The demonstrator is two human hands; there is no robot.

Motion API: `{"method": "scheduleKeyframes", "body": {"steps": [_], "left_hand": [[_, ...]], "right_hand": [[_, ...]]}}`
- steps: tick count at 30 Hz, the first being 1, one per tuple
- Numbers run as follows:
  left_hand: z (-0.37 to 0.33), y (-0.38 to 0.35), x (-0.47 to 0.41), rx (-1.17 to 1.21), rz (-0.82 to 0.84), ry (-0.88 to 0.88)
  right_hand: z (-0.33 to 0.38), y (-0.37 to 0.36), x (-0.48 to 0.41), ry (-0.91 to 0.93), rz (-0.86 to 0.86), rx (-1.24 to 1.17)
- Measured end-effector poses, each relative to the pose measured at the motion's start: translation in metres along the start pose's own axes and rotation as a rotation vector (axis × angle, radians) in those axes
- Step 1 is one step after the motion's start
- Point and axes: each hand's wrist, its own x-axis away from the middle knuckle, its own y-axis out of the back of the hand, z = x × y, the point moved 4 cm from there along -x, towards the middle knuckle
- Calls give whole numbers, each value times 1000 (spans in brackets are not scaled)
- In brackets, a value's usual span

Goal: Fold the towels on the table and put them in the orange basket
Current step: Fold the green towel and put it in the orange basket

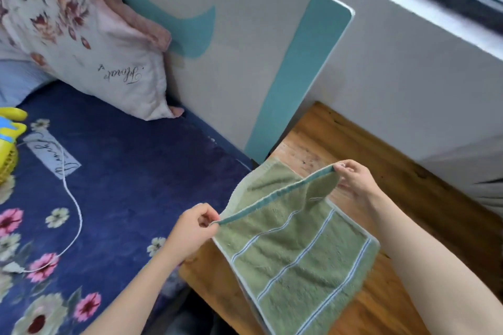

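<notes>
Looks like mid-fold: left hand (pixel 194 227) and right hand (pixel 353 179) each pinch a top corner of the green towel (pixel 299 250), rest draped below on the table (pixel 408 198); next, probably bring the pinched edge over.

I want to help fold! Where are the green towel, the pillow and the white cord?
green towel (pixel 299 247), head view, striped middle.
pillow (pixel 89 43), head view, flowered front.
white cord (pixel 77 208), head view, bend on the bedspread.

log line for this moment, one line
stage: folding | left hand: pinching towel corner | right hand: pinching other corner | green towel: edge lifted, rest draped over wooden table | basket: not in view
</notes>
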Motion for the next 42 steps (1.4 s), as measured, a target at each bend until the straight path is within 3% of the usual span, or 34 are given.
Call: {"method": "scheduleKeyframes", "body": {"steps": [3,10,16,20,26,31,35,42], "left_hand": [[-7,-4,-6,-98,4,21],[47,-17,0,-45,-180,157],[81,-11,-10,0,-238,214],[99,-9,-17,54,-228,285],[113,-12,-20,148,-190,339],[116,-12,-20,121,-183,340],[111,-10,-20,92,-173,319],[93,-4,-18,37,-161,205]], "right_hand": [[-6,0,10,83,-94,142],[1,-53,-15,181,-146,293],[5,-120,-56,227,70,526],[-11,-145,-77,177,111,705],[-5,-165,-97,385,355,1228],[-4,-155,-99,533,594,1500],[-4,-153,-88,685,493,1701],[2,-138,-79,572,333,1658]]}}
